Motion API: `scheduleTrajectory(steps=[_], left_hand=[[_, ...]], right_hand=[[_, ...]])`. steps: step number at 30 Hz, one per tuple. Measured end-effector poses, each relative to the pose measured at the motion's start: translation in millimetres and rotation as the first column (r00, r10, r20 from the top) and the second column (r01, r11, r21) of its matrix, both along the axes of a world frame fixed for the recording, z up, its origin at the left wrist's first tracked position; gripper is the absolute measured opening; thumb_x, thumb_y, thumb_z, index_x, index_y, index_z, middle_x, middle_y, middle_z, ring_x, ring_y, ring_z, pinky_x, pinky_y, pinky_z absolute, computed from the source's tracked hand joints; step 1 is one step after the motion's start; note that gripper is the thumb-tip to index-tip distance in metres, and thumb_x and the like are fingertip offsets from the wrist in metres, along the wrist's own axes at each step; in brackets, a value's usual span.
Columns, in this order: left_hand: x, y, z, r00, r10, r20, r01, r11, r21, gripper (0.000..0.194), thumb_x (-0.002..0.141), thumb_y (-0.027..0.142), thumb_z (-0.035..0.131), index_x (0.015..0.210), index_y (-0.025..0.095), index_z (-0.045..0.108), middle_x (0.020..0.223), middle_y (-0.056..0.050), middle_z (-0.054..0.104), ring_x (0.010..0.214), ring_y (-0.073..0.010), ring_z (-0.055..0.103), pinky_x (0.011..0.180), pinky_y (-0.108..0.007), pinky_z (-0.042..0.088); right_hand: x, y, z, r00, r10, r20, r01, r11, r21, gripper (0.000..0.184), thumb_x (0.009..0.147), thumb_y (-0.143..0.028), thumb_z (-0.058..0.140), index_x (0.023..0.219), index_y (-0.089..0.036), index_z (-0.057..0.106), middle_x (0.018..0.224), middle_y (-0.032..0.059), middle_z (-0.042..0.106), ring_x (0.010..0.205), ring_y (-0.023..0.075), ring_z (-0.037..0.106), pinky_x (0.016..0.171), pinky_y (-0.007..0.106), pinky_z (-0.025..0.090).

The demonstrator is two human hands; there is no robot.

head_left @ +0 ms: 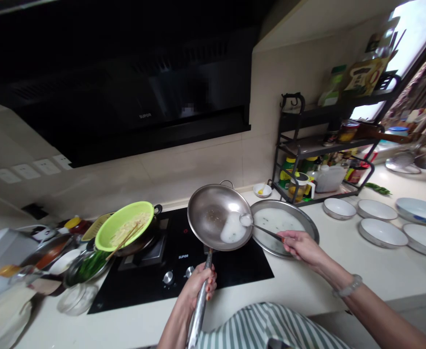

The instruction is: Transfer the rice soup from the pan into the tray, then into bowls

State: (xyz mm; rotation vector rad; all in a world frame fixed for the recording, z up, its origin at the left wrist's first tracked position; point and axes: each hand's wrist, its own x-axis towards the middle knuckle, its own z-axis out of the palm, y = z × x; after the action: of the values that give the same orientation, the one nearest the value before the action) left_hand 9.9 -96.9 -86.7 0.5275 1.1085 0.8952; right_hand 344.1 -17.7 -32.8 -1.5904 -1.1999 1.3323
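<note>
Striped clothing (264,322) fills the bottom center of the frame, and beside it the left hand (200,283) has its grip wrapped around the long handle of a metal wok (202,215). The wok is mid-frame above the black stove (231,274), with white liquid (231,231) pooled on its right side. Right of center, the right hand (300,246) has its grip clasping a ladle (266,230), whose bowl lies inside the wok's right rim; whether they touch, I cannot tell. Below the ladle's handle, a round pan (315,232) of whitish liquid rests on the pale surface (242,305). Shallow bowls (382,232) stand at the right edge; a lime-green basin (106,237) holding chopsticks (125,240) sits left of center.
</note>
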Motion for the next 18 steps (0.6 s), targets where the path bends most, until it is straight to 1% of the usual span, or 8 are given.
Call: scheduleTrajectory(steps=[2, 3, 5, 7, 10, 12, 15, 18], left_hand=[[0.3, 0.3, 0.7, 1.000, 0.000, -0.005, 0.000, 1.000, -0.002, 0.043, 0.058, 0.031, 0.079, 0.081, 0.023, 0.044, 0.050, 0.012, 0.043, 0.036, -0.0044, 0.031, 0.034, -0.017, 0.023], [0.3, 0.4, 0.6, 1.000, 0.000, -0.007, 0.000, 1.000, -0.002, 0.043, 0.059, 0.031, 0.079, 0.081, 0.023, 0.044, 0.050, 0.012, 0.043, 0.036, -0.0045, 0.032, 0.035, -0.017, 0.023], [-0.4, 0.5, -0.8, 1.000, -0.003, -0.009, 0.002, 1.000, -0.002, 0.041, 0.059, 0.030, 0.078, 0.082, 0.023, 0.044, 0.050, 0.012, 0.043, 0.036, -0.0046, 0.032, 0.035, -0.017, 0.022], [-1.6, 0.6, -3.6, 1.000, -0.006, -0.008, 0.006, 1.000, 0.005, 0.040, 0.060, 0.029, 0.077, 0.082, 0.023, 0.044, 0.050, 0.012, 0.043, 0.036, -0.0047, 0.032, 0.035, -0.017, 0.022], [-3.2, 0.4, -7.6, 1.000, -0.011, 0.005, 0.011, 1.000, 0.016, 0.038, 0.061, 0.028, 0.076, 0.083, 0.023, 0.044, 0.051, 0.012, 0.043, 0.037, -0.0049, 0.033, 0.035, -0.018, 0.024], [-3.3, 0.2, -8.0, 1.000, -0.010, 0.014, 0.010, 1.000, 0.017, 0.038, 0.062, 0.027, 0.075, 0.083, 0.023, 0.044, 0.051, 0.012, 0.044, 0.036, -0.0049, 0.033, 0.035, -0.017, 0.024], [-1.7, 0.0, -4.9, 1.000, -0.002, 0.013, 0.002, 1.000, 0.008, 0.039, 0.060, 0.027, 0.076, 0.081, 0.023, 0.044, 0.050, 0.012, 0.043, 0.036, -0.0045, 0.032, 0.035, -0.017, 0.022], [-0.2, -0.1, -0.7, 1.000, -0.002, 0.015, 0.002, 1.000, 0.004, 0.040, 0.059, 0.027, 0.077, 0.080, 0.023, 0.043, 0.050, 0.012, 0.042, 0.036, -0.0040, 0.031, 0.035, -0.017, 0.021]], right_hand=[[13.2, -1.5, 0.1, 0.999, -0.028, -0.026, 0.027, 0.999, -0.038, 0.047, 0.066, -0.031, 0.058, 0.107, -0.009, 0.069, 0.055, -0.0007, 0.058, 0.041, 0.0102, 0.040, 0.040, 0.022, 0.027], [20.2, -1.8, -1.0, 0.999, -0.039, -0.009, 0.039, 0.999, -0.026, 0.049, 0.068, -0.031, 0.057, 0.110, -0.009, 0.069, 0.056, -0.0001, 0.059, 0.042, 0.0112, 0.043, 0.041, 0.023, 0.030], [34.6, -1.5, -6.6, 0.993, -0.055, 0.103, 0.047, 0.996, 0.072, 0.049, 0.072, -0.033, 0.054, 0.112, -0.008, 0.070, 0.057, 0.0021, 0.062, 0.046, 0.0152, 0.052, 0.046, 0.026, 0.040], [48.0, -1.1, -16.7, 0.955, -0.066, 0.288, 0.009, 0.981, 0.195, 0.047, 0.077, -0.032, 0.051, 0.110, -0.008, 0.072, 0.059, 0.0053, 0.066, 0.055, 0.0206, 0.062, 0.058, 0.032, 0.051], [64.0, -3.2, -37.0, 0.810, -0.132, 0.571, -0.094, 0.932, 0.349, 0.043, 0.082, -0.030, 0.047, 0.109, -0.013, 0.075, 0.076, 0.0114, 0.076, 0.071, 0.0268, 0.072, 0.074, 0.037, 0.056], [71.7, -7.4, -49.5, 0.708, -0.198, 0.678, -0.168, 0.885, 0.434, 0.043, 0.086, -0.030, 0.044, 0.112, -0.016, 0.075, 0.095, 0.0148, 0.079, 0.080, 0.0289, 0.074, 0.077, 0.039, 0.057], [80.9, -15.8, -59.5, 0.597, -0.276, 0.754, -0.264, 0.819, 0.509, 0.045, 0.091, -0.029, 0.041, 0.121, -0.016, 0.073, 0.111, 0.0164, 0.077, 0.085, 0.0293, 0.075, 0.073, 0.038, 0.057], [89.2, -22.7, -59.0, 0.503, -0.344, 0.793, -0.320, 0.778, 0.540, 0.047, 0.094, -0.026, 0.040, 0.129, -0.016, 0.069, 0.104, 0.0150, 0.076, 0.080, 0.0265, 0.072, 0.064, 0.034, 0.055]])
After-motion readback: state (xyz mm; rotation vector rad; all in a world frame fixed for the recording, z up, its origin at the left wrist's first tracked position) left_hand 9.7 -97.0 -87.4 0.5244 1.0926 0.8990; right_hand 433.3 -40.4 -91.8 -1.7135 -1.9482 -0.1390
